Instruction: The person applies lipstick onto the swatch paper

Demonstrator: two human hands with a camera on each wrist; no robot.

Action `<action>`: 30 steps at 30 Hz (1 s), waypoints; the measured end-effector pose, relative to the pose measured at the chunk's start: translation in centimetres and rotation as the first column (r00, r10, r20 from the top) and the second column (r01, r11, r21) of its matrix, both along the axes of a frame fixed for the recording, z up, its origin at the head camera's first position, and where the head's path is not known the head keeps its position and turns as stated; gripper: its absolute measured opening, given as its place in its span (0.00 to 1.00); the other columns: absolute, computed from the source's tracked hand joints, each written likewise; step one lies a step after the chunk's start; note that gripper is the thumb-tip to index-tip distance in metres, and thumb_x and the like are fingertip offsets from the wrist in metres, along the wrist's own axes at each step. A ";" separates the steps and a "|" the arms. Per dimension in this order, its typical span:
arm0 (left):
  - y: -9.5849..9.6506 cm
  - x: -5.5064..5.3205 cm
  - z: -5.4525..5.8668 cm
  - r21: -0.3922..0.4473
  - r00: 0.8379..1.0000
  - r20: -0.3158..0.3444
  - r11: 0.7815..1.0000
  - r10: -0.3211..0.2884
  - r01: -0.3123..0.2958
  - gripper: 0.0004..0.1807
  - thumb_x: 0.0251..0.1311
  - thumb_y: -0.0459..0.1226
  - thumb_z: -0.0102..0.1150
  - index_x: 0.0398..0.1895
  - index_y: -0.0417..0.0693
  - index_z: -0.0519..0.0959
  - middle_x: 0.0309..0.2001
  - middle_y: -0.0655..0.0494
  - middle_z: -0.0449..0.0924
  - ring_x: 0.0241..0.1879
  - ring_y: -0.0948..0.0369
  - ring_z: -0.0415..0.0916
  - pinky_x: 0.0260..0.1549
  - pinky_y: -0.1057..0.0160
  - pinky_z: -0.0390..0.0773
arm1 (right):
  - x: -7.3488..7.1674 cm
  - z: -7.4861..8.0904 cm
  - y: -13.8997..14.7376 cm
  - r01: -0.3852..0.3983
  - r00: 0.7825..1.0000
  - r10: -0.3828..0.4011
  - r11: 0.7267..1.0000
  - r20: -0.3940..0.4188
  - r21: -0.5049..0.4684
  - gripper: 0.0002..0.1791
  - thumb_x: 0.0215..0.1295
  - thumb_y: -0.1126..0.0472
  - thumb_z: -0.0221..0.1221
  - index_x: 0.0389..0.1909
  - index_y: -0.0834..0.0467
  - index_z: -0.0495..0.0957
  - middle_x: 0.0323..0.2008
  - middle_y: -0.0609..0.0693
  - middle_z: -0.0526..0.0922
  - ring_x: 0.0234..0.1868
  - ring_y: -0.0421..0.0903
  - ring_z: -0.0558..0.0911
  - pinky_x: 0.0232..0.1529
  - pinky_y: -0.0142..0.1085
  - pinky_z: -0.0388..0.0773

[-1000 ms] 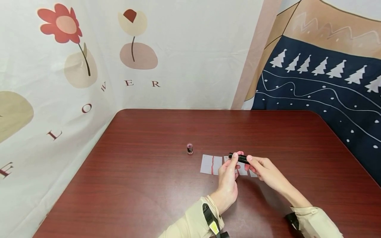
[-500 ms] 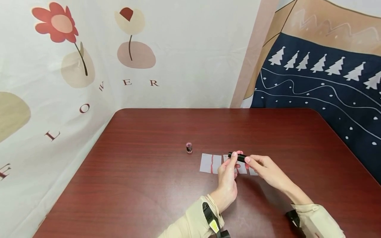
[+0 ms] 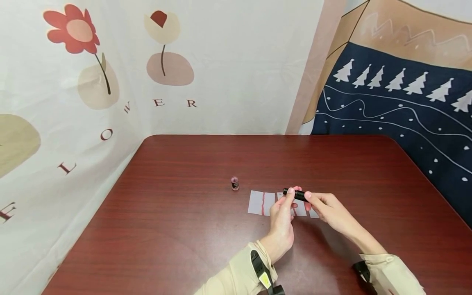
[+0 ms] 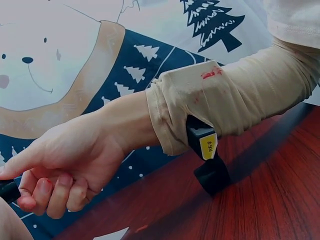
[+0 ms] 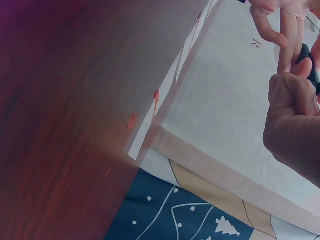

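A short black lipstick-like tube (image 3: 300, 196) is held crosswise between both hands, above a row of paper. My left hand (image 3: 281, 229) pinches its left end between thumb and fingers. The thumb and fingers of my right hand (image 3: 333, 215) grip the other end. In the left wrist view the right hand (image 4: 75, 160) has red smears on its fingertips, and only an end of the black tube (image 4: 8, 191) shows. White paper pieces lie beneath: the left paper (image 3: 256, 203) bears a red vertical stroke, while another paper (image 3: 301, 209) is partly covered by the hands.
Left of the papers stands a small clear bottle (image 3: 234, 184) with a dark label. The dark red wooden table (image 3: 177, 229) backs onto a printed white cloth (image 3: 239, 82) and a navy cloth (image 3: 398, 110). Red smudges (image 5: 132, 120) mark the tabletop beside the papers.
Both hands stay almost in place, holding the tube. My right fingers shift very slightly along its right end. The whole head view wobbles a little; the papers and bottle stay put.
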State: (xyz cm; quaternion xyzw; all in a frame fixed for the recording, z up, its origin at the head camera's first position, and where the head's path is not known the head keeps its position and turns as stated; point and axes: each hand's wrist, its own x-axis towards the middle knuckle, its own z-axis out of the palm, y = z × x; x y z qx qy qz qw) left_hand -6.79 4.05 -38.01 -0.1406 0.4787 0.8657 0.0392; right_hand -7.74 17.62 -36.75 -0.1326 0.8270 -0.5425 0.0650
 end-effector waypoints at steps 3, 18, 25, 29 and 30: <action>-0.1 0.1 0.0 -0.001 1.000 0.007 1.000 0.004 -0.004 0.14 0.58 0.44 0.59 0.38 0.43 0.85 0.37 0.59 0.83 0.32 0.61 0.68 0.30 0.61 0.57 | 0.1 -0.2 0.0 -0.016 1.000 0.016 1.000 -0.018 0.002 0.21 0.71 0.55 0.48 0.25 0.68 0.73 0.09 0.42 0.55 0.12 0.36 0.53 0.11 0.31 0.50; -0.3 0.1 0.2 0.000 1.000 -0.026 1.000 -0.009 0.009 0.15 0.58 0.45 0.58 0.39 0.43 0.85 0.38 0.59 0.83 0.33 0.61 0.68 0.31 0.60 0.57 | 0.3 0.4 -0.2 0.052 0.999 -0.052 0.999 -0.004 -0.013 0.24 0.73 0.52 0.42 0.28 0.68 0.75 0.11 0.45 0.57 0.12 0.37 0.56 0.12 0.32 0.52; -0.3 0.3 0.3 -0.002 1.000 -0.024 1.000 -0.009 0.009 0.15 0.59 0.45 0.58 0.39 0.43 0.84 0.37 0.60 0.83 0.34 0.60 0.67 0.31 0.60 0.57 | 0.2 -0.1 0.0 0.057 0.996 -0.054 0.997 -0.072 0.044 0.20 0.71 0.54 0.48 0.28 0.66 0.76 0.10 0.44 0.57 0.12 0.37 0.56 0.12 0.34 0.56; -0.3 0.4 0.4 0.008 1.000 -0.026 1.000 -0.008 0.008 0.15 0.59 0.44 0.58 0.39 0.42 0.84 0.37 0.60 0.83 0.33 0.61 0.67 0.31 0.61 0.57 | 0.3 -0.1 -0.1 0.065 0.993 -0.057 0.995 -0.105 0.074 0.19 0.71 0.54 0.49 0.28 0.65 0.76 0.10 0.44 0.57 0.13 0.37 0.57 0.12 0.34 0.55; -0.3 0.4 0.4 0.010 1.000 -0.026 1.000 -0.008 0.009 0.15 0.59 0.44 0.58 0.39 0.42 0.84 0.37 0.60 0.83 0.33 0.61 0.67 0.31 0.61 0.57 | 0.3 -0.1 -0.1 0.070 0.992 -0.061 0.994 -0.113 0.082 0.19 0.70 0.54 0.49 0.28 0.64 0.76 0.10 0.43 0.57 0.13 0.37 0.57 0.12 0.34 0.55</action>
